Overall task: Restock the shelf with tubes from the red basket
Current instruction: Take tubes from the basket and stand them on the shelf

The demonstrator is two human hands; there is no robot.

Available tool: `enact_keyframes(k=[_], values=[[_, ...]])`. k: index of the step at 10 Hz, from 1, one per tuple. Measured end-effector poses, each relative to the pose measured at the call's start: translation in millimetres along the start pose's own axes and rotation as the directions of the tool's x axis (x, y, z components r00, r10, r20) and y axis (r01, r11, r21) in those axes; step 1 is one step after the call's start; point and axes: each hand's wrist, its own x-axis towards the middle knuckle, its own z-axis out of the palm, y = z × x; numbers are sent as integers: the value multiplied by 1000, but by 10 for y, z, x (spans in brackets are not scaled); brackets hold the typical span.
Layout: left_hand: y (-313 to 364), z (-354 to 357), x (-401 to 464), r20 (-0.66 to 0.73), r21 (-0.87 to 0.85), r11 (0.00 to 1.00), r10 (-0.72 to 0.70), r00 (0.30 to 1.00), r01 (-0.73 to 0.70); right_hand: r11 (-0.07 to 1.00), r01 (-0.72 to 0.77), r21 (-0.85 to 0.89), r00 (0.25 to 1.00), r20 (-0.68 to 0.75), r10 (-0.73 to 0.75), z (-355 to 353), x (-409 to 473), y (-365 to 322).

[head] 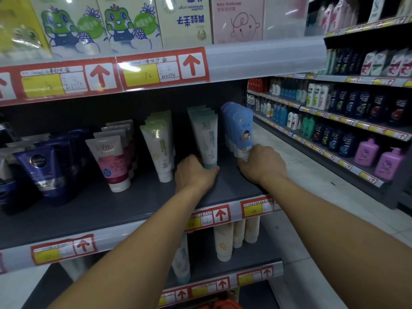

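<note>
1. Left hand (195, 172) is closed round the cap end of the front teal tube (206, 139), which stands cap-down on the shelf (124, 204) at the head of its row
2. Right hand (262, 162) is closed on the base of the front blue tube (239, 132), the last row before the shelf's right end
3. Red basket (223, 305): only a sliver shows at the bottom edge, below the lower shelves; contents can't be seen
4. Stage, by my read: facing or straightening rows, both tubes already on the shelf
5. Risk: tubes stand on narrow caps and lean back on the ones behind, so a nudge at the base could tip a whole row
6. Risk: blue row sits just beside the open right end, so a sideways push could send the tube off onto the floor (312, 186)
7. Risk: teal row and green tube (159, 148) row are close, so a left wrist swing could clip the green one
8. Risk: both hands are busy, nothing free to catch a faller
9. Room: wide bare shelf in front of all rows up to the price strip (220, 216), good for pulling stock forward
10. Room: a bare gap between teal and blue rows, where the forearms come in
11. Edges: upper shelf rail (156, 70) hangs low over the tube tops, little headroom for lifting out
12. Pink tube (111, 161) and navy tubes (42, 168) stand well left, clear of both hands
</note>
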Motion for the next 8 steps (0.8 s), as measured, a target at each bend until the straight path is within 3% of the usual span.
enact_keyframes(k=[4, 6, 8], values=[[-17, 31, 25, -4, 20, 1000, -13, 1000, 13, 1000, -5, 9, 1000, -7, 5, -13, -13, -9], [-16, 27, 18, -5, -18, 1000, -21, 1000, 21, 995, -31, 94, 999, -35, 34, -23, -18, -15], [-61, -19, -21, -50, -197, 980, -12, 999, 2, 971, -9, 239, 955, -285, 79, -177, -162, -56]])
